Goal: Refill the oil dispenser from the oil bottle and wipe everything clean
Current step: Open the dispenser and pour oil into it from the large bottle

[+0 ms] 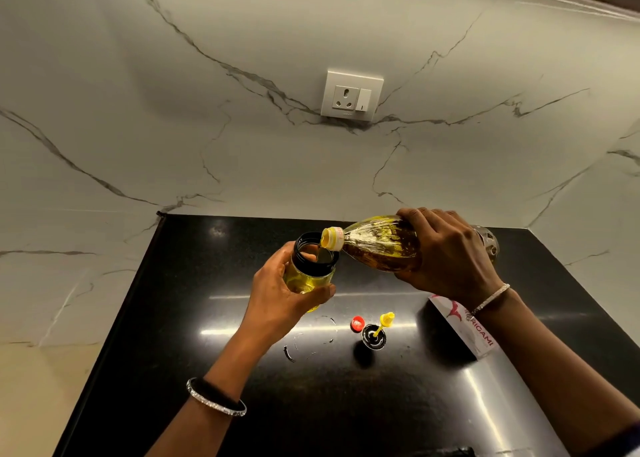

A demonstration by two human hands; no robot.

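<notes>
Crinkled plastic oil bottle (377, 245) above black-rimmed dispenser (311, 273)

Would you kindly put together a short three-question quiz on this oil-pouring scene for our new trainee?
1. True or false: the right hand holds the oil bottle tilted, with its mouth over the open dispenser.
2. The left hand is: A) gripping the dispenser B) wiping the counter C) picking up a cap.
3. Fill in: the red cap lies on the counter beside the dispenser's black ____.
Key: 1 true; 2 A; 3 lid.
</notes>
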